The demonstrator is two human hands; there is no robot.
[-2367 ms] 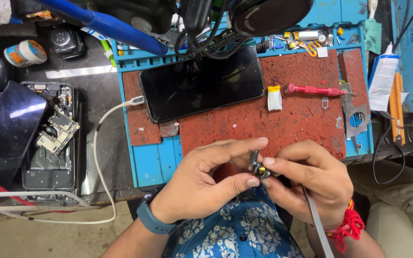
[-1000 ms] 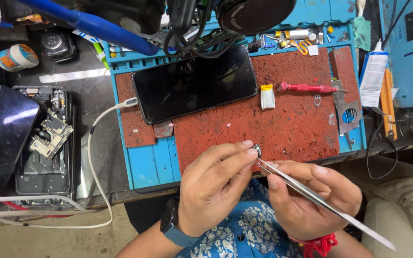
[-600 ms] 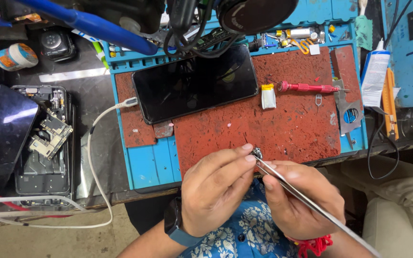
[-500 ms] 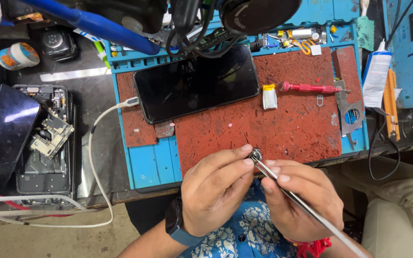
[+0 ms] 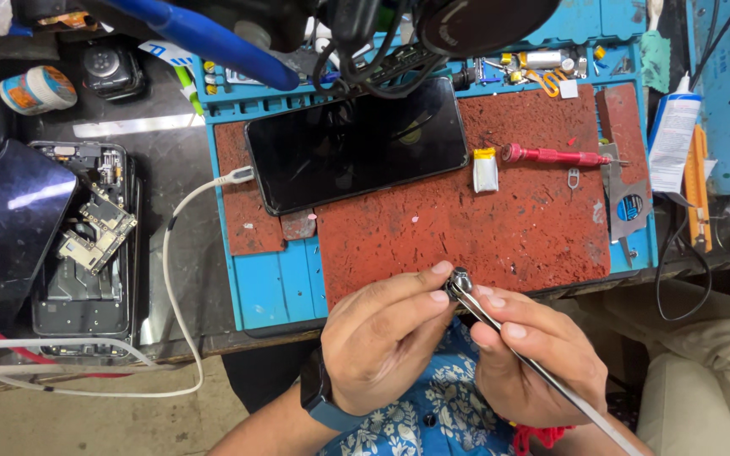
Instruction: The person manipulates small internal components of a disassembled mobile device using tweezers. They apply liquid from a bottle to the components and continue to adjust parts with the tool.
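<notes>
The phone in the upper middle is showing glossy black glass, lying on a rough, worn red mat. The tweezers at lower right are gleaming as smooth bare metal.

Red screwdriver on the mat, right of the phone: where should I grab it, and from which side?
Grip the red screwdriver at mid-handle, coming straight down from above. It lies flat, lengthwise left to right; the thin tip points right toward the grey metal tool, so the thicker handle is probably the safer hold.

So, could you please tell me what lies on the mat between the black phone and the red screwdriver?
In the head view, a small silver battery cell lies on the red mat between the black phone and the red screwdriver.
</notes>
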